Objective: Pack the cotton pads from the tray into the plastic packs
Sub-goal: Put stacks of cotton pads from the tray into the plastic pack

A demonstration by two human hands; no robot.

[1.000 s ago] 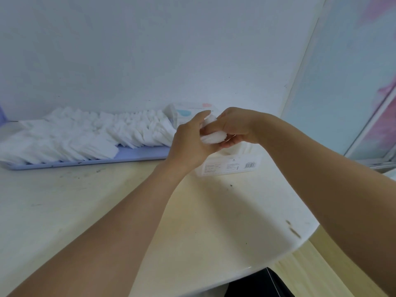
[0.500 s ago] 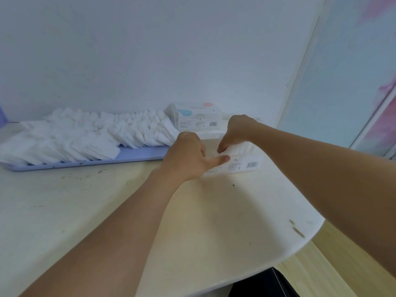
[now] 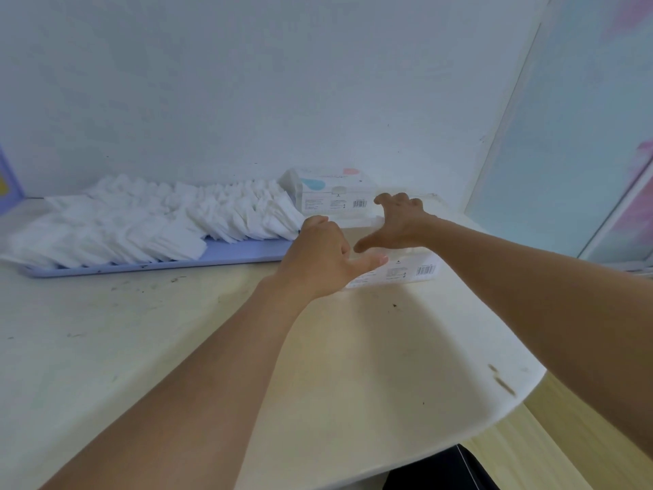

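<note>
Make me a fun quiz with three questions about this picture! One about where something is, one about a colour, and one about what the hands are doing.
1. Where does the tray lie?
A. left of the packs
B. on the floor
C. on top of the packs

2. What colour is the tray?
A. red
B. light purple
C. green

3. What is the right hand doing?
A. squeezing a ball
B. resting spread over the near pack
C. holding a cup

Answers:
1 A, the tray with the cotton pads sits on the table left of both packs.
2 B, its bare rim shows light purple.
3 B, its fingers are spread above the near pack, beside the left hand.
</note>
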